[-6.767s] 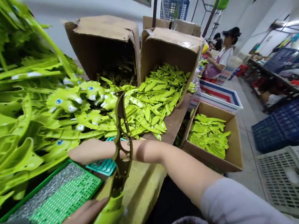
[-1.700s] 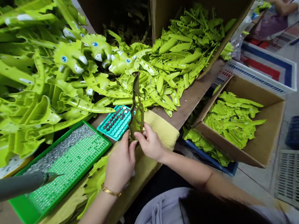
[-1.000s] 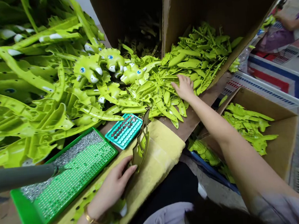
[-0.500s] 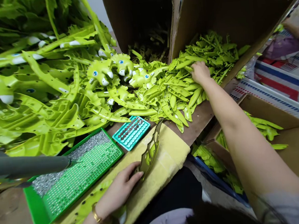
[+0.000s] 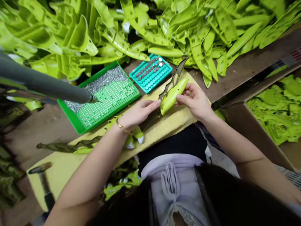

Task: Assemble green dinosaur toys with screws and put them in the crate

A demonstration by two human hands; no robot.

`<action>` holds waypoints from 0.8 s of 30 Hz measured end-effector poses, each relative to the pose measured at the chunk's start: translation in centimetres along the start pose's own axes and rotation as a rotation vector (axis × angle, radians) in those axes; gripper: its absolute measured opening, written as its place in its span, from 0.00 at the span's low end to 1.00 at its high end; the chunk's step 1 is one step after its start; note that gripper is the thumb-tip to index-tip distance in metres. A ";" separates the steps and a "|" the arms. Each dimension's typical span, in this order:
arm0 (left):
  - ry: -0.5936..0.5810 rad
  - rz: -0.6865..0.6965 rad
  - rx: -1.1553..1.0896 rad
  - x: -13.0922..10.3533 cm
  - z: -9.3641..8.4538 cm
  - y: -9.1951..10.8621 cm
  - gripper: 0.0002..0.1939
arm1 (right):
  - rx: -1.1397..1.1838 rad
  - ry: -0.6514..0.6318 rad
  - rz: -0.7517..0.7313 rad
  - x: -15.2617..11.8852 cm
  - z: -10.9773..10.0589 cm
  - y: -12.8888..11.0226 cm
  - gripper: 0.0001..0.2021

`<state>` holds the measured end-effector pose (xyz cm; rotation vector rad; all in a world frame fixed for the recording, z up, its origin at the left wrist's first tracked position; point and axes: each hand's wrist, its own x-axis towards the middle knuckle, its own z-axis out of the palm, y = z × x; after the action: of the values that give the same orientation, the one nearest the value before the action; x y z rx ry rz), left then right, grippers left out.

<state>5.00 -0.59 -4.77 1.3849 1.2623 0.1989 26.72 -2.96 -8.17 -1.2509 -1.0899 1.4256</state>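
Note:
My right hand (image 5: 195, 100) grips a long, pointed light green plastic piece (image 5: 174, 96) over the yellow cloth (image 5: 152, 137). At the lower left end of that piece, my left hand (image 5: 142, 112) has its thumb and fingers closed on the dark olive part (image 5: 177, 73), which runs up behind the green piece. The green screw tray (image 5: 107, 95), with rows of small screws, lies to the left. Behind the hands is a teal tray (image 5: 151, 72) with small dark discs and a few silvery ones. Under my left wrist lie green parts with white tips (image 5: 139, 134).
A grey screwdriver-like tool (image 5: 45, 81) reaches in from the left over the screw tray. Heaps of green pieces (image 5: 80, 31) fill the back. A hammer (image 5: 44, 182) lies front left. At right stands a cardboard box (image 5: 262, 131) holding green parts.
My right hand has come back from the heap with a green piece and is now beside my left hand, over the dark part. The view has turned downward and to the left.

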 end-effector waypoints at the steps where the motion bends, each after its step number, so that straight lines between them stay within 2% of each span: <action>1: 0.010 0.021 0.027 0.0 0.2 0.0 0.29 | -0.089 0.041 -0.014 -0.3 0.3 0.4 0.24; 3: 0.037 0.059 0.102 0.0 0.5 0.0 0.25 | -0.429 0.135 -0.092 -0.5 -0.1 0.3 0.25; 5: 0.034 0.082 0.129 0.1 0.8 -0.1 0.23 | -0.805 0.127 -0.241 -0.5 -0.9 -0.7 0.28; 6: 0.014 0.090 0.119 0.1 0.9 -0.2 0.22 | -0.940 0.053 -0.330 -0.4 -1.3 -1.3 0.29; 8: -0.045 0.107 0.079 0.1 1.1 -0.3 0.21 | -1.065 -0.187 -0.490 0.0 -1.6 -2.0 0.30; 10: -0.090 0.101 0.053 0.1 1.0 -0.3 0.21 | -1.085 -0.404 -0.584 0.7 -1.6 -2.0 0.28; 12: -0.110 0.064 0.039 -0.1 0.9 -0.1 0.22 | -1.069 -0.484 -0.625 1.5 -1.4 -1.3 0.24; 16: -0.102 -0.009 -0.001 -0.3 0.6 0.3 0.24 | -1.024 -0.470 -0.664 2.4 -1.1 -0.1 0.22; 21: -0.132 0.005 -0.052 0.0 0.8 0.2 0.22 | -1.060 -0.476 -0.691 1.8 -0.8 0.0 0.21; 24: -0.117 0.003 -0.098 0.0 0.7 0.0 0.21 | -1.032 -0.385 -0.677 0.9 -0.8 -0.3 0.23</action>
<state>5.54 -1.03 -5.01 1.2953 1.1394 0.1769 27.51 -1.96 -8.10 -1.0549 -2.4110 0.5397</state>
